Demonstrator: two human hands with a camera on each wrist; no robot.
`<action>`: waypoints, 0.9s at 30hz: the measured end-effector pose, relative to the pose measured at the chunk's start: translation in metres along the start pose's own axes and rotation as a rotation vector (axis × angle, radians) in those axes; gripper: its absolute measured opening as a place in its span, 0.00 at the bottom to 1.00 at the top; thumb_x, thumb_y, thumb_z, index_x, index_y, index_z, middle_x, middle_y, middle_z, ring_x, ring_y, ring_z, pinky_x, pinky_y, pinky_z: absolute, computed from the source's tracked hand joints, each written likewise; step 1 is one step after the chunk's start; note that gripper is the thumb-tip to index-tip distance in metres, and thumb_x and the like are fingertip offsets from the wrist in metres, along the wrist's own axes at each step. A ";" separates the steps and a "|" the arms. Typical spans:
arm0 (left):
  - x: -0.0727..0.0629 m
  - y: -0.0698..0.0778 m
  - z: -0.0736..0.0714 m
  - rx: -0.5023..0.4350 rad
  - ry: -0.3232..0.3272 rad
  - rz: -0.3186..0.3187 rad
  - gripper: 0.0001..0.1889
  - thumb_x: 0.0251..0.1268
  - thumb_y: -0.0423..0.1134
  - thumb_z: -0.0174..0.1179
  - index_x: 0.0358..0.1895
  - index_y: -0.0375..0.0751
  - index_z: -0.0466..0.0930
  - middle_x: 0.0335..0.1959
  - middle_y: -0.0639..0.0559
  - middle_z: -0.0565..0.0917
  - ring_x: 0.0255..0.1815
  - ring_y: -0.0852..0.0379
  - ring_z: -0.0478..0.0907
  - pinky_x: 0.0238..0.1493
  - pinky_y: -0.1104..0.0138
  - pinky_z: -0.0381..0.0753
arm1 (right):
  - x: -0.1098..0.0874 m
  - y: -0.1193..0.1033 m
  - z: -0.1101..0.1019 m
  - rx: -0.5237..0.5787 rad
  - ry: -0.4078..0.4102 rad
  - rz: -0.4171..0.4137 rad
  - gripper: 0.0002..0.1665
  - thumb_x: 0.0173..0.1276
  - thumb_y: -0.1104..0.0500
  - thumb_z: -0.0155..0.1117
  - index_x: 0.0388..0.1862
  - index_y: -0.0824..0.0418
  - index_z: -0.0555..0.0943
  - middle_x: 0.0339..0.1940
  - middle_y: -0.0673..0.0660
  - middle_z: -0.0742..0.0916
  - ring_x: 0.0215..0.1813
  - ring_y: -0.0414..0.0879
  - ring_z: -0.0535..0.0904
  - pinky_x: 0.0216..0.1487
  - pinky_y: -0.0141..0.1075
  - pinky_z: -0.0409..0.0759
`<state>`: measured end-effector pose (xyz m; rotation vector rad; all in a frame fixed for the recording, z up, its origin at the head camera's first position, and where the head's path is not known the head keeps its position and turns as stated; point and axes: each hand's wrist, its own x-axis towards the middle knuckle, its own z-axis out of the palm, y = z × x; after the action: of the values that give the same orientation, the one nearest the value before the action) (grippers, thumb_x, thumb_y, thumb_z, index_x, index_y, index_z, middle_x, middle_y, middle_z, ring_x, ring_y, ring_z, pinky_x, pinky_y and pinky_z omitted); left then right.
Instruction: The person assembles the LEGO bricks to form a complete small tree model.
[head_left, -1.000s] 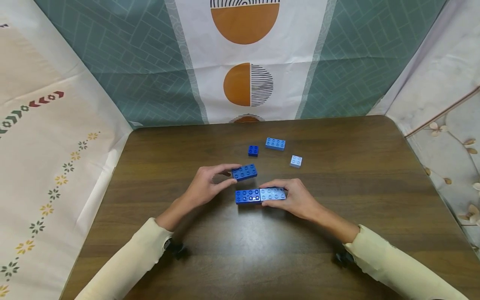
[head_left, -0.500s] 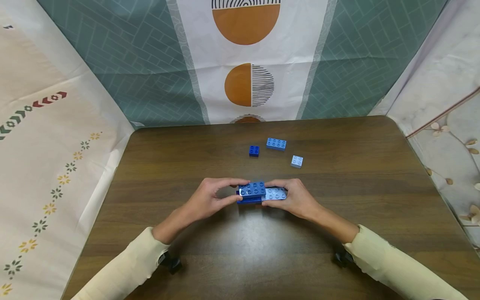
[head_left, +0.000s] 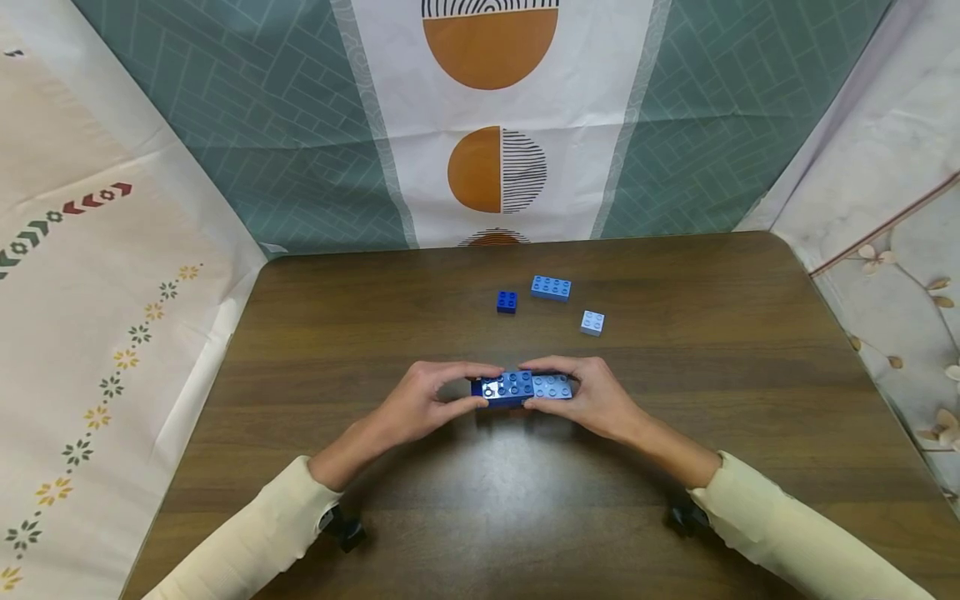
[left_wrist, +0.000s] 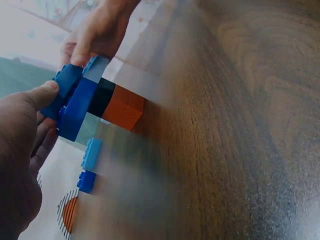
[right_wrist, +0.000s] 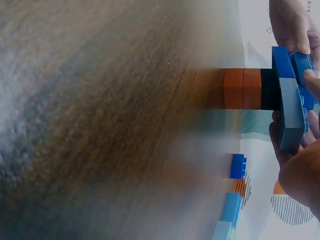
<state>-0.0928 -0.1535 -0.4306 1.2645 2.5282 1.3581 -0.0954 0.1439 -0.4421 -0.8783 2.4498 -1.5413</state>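
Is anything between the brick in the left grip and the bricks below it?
Nothing visible. The left grip holds the medium-blue brick mainly over the dark-blue brick; the right grip holds the light-blue brick by its sides.

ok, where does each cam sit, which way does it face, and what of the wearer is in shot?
Head: on the head, facing forward and down at the table; both sleeves, left hand and right hand show.
Left wrist: on that wrist, rolled sideways, facing the brick stack side-on; left hand at left edge, right hand at top.
Right wrist: on that wrist, rolled the opposite way, same stack side-on; right hand lower right, left hand upper right.
Shared: both wrist views show the orange bricks at the base.
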 end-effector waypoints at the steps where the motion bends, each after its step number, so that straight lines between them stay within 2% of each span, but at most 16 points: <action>1: 0.000 0.000 0.000 0.002 -0.004 -0.003 0.21 0.73 0.37 0.71 0.67 0.45 0.84 0.62 0.54 0.87 0.60 0.59 0.85 0.62 0.59 0.84 | 0.000 0.000 0.000 0.016 0.000 -0.009 0.26 0.65 0.57 0.83 0.62 0.54 0.89 0.56 0.52 0.91 0.52 0.46 0.86 0.53 0.39 0.85; 6: 0.001 -0.001 0.001 0.013 -0.010 -0.003 0.21 0.73 0.37 0.71 0.67 0.45 0.84 0.63 0.54 0.87 0.61 0.59 0.84 0.62 0.59 0.84 | 0.001 -0.002 -0.001 0.050 0.010 -0.041 0.23 0.67 0.58 0.81 0.60 0.53 0.90 0.55 0.51 0.91 0.53 0.46 0.88 0.53 0.39 0.86; 13: 0.001 -0.002 0.002 0.019 0.000 0.004 0.21 0.74 0.37 0.70 0.67 0.45 0.84 0.63 0.54 0.87 0.63 0.59 0.84 0.63 0.58 0.83 | 0.002 -0.003 -0.001 0.003 0.020 -0.038 0.21 0.66 0.58 0.81 0.59 0.53 0.91 0.53 0.53 0.92 0.50 0.44 0.89 0.46 0.36 0.87; 20: 0.000 -0.003 0.004 0.021 0.005 -0.002 0.21 0.74 0.37 0.70 0.68 0.45 0.84 0.63 0.53 0.87 0.63 0.58 0.84 0.64 0.57 0.83 | 0.003 -0.003 -0.002 -0.016 0.009 -0.040 0.21 0.66 0.58 0.81 0.58 0.55 0.91 0.52 0.53 0.92 0.52 0.44 0.89 0.50 0.39 0.88; 27: -0.002 -0.002 0.007 -0.011 0.020 -0.021 0.22 0.73 0.37 0.71 0.68 0.44 0.83 0.63 0.52 0.86 0.63 0.56 0.83 0.64 0.57 0.83 | 0.003 -0.002 -0.003 -0.039 0.002 -0.041 0.22 0.66 0.58 0.81 0.59 0.56 0.90 0.53 0.54 0.92 0.52 0.44 0.89 0.49 0.40 0.87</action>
<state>-0.0902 -0.1500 -0.4368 1.2246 2.5359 1.3862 -0.0982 0.1445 -0.4384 -0.9396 2.4867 -1.5125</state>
